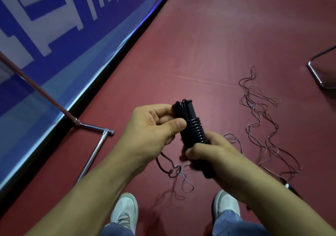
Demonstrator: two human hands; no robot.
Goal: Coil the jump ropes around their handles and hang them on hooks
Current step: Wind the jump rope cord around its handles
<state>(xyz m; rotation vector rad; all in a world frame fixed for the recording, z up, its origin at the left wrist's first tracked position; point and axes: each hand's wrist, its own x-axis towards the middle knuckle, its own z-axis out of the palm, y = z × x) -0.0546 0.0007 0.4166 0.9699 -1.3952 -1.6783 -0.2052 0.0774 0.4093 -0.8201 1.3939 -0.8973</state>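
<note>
Two black jump rope handles (pixel 189 111) are held side by side in front of me, with black rope (pixel 193 131) wound in tight turns around their middle. My left hand (pixel 154 128) pinches the upper part of the handles, thumb against the coil. My right hand (pixel 216 155) grips the lower end of the bundle. A loose tail of dark rope (pixel 164 165) hangs down below my hands to the floor. Another thin, clear rope (pixel 260 121) lies tangled on the red floor to the right, with a dark handle end (pixel 289 186) near my right forearm.
A chrome rack foot (pixel 94 148) and its slanted pole (pixel 36 88) stand at the left by the blue-and-white wall banner (pixel 54 26). A dark metal frame leg (pixel 316 74) sits at the far right. My white shoes (pixel 125 212) are below on the red floor.
</note>
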